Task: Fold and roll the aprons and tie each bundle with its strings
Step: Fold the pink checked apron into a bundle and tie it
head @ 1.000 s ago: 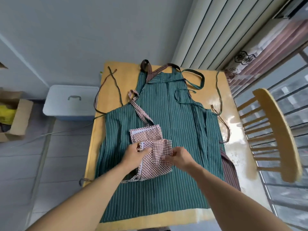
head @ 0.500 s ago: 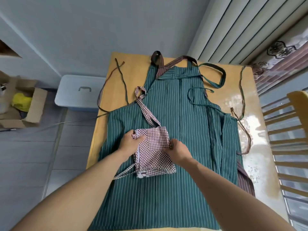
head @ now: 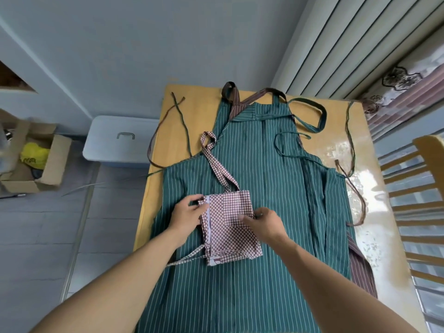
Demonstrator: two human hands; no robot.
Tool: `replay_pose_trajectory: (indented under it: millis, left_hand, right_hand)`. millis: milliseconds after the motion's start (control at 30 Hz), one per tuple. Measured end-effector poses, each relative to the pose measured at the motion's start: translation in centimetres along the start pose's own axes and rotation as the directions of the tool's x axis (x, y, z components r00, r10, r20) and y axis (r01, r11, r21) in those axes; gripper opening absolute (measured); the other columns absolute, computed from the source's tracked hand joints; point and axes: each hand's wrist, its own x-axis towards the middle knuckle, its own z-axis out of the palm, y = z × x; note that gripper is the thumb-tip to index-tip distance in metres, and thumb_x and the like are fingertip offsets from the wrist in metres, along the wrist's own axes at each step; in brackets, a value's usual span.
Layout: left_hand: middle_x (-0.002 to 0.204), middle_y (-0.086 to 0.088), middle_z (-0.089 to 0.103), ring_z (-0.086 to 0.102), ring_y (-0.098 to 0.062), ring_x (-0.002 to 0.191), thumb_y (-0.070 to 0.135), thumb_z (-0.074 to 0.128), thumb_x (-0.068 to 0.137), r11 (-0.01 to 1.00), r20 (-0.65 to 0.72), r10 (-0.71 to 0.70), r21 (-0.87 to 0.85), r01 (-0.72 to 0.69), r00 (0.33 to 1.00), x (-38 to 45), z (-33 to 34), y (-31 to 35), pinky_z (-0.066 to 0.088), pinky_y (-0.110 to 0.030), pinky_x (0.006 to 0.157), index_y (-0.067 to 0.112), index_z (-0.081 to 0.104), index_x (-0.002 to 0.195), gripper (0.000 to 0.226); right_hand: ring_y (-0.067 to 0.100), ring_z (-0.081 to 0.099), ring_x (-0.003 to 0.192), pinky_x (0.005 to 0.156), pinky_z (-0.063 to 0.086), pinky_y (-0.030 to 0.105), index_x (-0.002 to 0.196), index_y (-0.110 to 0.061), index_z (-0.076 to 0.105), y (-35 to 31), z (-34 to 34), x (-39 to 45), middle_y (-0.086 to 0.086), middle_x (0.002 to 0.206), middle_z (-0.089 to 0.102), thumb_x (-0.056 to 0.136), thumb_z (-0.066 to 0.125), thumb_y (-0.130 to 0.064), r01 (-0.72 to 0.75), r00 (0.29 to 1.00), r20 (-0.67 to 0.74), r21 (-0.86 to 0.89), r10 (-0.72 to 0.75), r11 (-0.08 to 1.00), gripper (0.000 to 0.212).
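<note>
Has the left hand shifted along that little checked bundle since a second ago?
Yes. The left hand has slid to the checked bundle's far left corner, farther from the person, judged against the green striped apron beneath.

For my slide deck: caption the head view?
Both hands hold a folded checked apron atop a green striped apron.

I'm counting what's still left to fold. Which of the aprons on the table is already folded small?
The red-and-white checked apron, held by the left hand and right hand. The green striped apron and brown striped apron lie spread flat beneath.
</note>
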Motion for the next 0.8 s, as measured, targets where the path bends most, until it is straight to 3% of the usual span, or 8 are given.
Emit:
replay_pose_trajectory:
  millis: [133, 233, 367, 500, 567, 633, 700, 800]
  left_hand:
    - [0.104, -0.003, 0.076, 0.074, -0.019, 0.093, 0.021, 0.062, 0.1, 0.999, -0.072, -0.001, -0.044, -0.003, 0.997, 0.1, 0.7, 0.8, 0.063, -0.039, 0.081, 0.021, 0.07, 0.11, 0.013]
    - [0.105, 0.0, 0.077, 0.074, -0.017, 0.095, 0.021, 0.07, 0.095, 1.0, -0.014, -0.008, -0.007, 0.008, 1.0, 0.2, 1.3, 1.2, 0.061, -0.041, 0.089, 0.024, 0.072, 0.102, 0.008]
    - [0.108, -0.006, 0.076, 0.074, -0.021, 0.097, 0.017, 0.068, 0.096, 0.989, 0.06, -0.062, -0.128, 0.07, 0.996, 0.3, 1.3, 1.7, 0.061, -0.042, 0.09, 0.018, 0.066, 0.117, 0.021]
    - [0.112, -0.012, 0.074, 0.07, -0.028, 0.104, 0.027, 0.066, 0.096, 0.957, 0.055, -0.099, -0.268, 0.11, 0.994, 0.0, 1.2, 1.8, 0.056, -0.05, 0.096, 0.013, 0.062, 0.116, 0.025]
    - [0.113, -0.004, 0.074, 0.069, -0.023, 0.107, 0.045, 0.076, 0.082, 0.981, 0.083, -0.069, -0.174, 0.083, 0.994, -0.1, 1.2, 1.8, 0.054, -0.048, 0.097, 0.025, 0.064, 0.118, 0.042]
    - [0.114, 0.005, 0.073, 0.068, -0.014, 0.107, 0.047, 0.077, 0.081, 0.999, 0.132, -0.031, -0.024, 0.034, 0.991, -0.1, 1.3, 1.9, 0.052, -0.036, 0.092, 0.036, 0.065, 0.119, 0.042]
    - [0.111, 0.006, 0.075, 0.07, -0.01, 0.101, 0.034, 0.07, 0.093, 1.0, 0.15, -0.013, 0.02, 0.01, 0.989, -0.2, 1.4, 2.2, 0.051, -0.026, 0.08, 0.03, 0.066, 0.117, 0.025]
    - [0.112, 0.0, 0.075, 0.07, -0.015, 0.104, 0.03, 0.058, 0.101, 0.998, 0.122, -0.027, 0.059, 0.02, 0.992, -0.1, 1.7, 2.0, 0.053, -0.033, 0.086, 0.018, 0.064, 0.111, 0.016]
  right_hand:
    - [0.018, 0.067, 0.11, 0.087, 0.057, 0.025, 0.14, -0.008, 0.052, -2.9, 0.1, 0.7, 0.005, 0.135, 0.064, 0.089, 0.072, -0.045, 0.045, 0.999, 0.002, 0.093, -0.046, 0.995, 0.067]
    - [0.007, 0.069, 0.088, 0.064, 0.054, 0.014, 0.122, -0.011, 0.064, -3.7, 0.3, 1.5, 0.002, 0.118, 0.073, 0.095, 0.069, -0.028, 0.072, 0.995, 0.065, 0.097, -0.078, 0.993, 0.032]
    - [0.013, 0.072, 0.096, 0.09, 0.058, 0.035, 0.107, -0.015, 0.071, -3.2, -0.3, 1.7, -0.005, 0.102, 0.077, 0.09, 0.074, -0.027, 0.062, 0.991, 0.099, 0.283, -0.093, 0.957, 0.022]
    - [0.012, 0.074, 0.096, 0.078, 0.051, 0.026, 0.109, -0.008, 0.071, -3.2, -1.7, 1.0, -0.004, 0.105, 0.078, 0.092, 0.071, -0.022, 0.015, 0.956, 0.261, 0.415, -0.135, 0.91, 0.023]
    - [0.013, 0.074, 0.099, 0.076, 0.049, 0.024, 0.11, -0.003, 0.071, -3.6, -2.1, 0.9, -0.001, 0.108, 0.078, 0.095, 0.067, -0.019, 0.012, 0.924, 0.346, 0.398, -0.162, 0.917, 0.023]
    - [0.012, 0.074, 0.099, 0.076, 0.05, 0.022, 0.111, -0.002, 0.071, -4.1, -2.2, 0.9, 0.0, 0.11, 0.077, 0.096, 0.065, -0.019, 0.018, 0.898, 0.402, 0.371, -0.177, 0.929, 0.023]
    - [0.013, 0.074, 0.099, 0.081, 0.049, 0.025, 0.112, -0.003, 0.071, -4.3, -2.1, 1.0, -0.001, 0.109, 0.077, 0.095, 0.067, -0.025, 0.009, 0.902, 0.398, 0.367, -0.166, 0.93, 0.028]
    - [0.012, 0.074, 0.095, 0.081, 0.05, 0.026, 0.109, -0.005, 0.072, -4.1, -1.8, 1.3, -0.003, 0.104, 0.079, 0.092, 0.07, -0.032, -0.003, 0.94, 0.319, 0.362, -0.121, 0.932, 0.033]
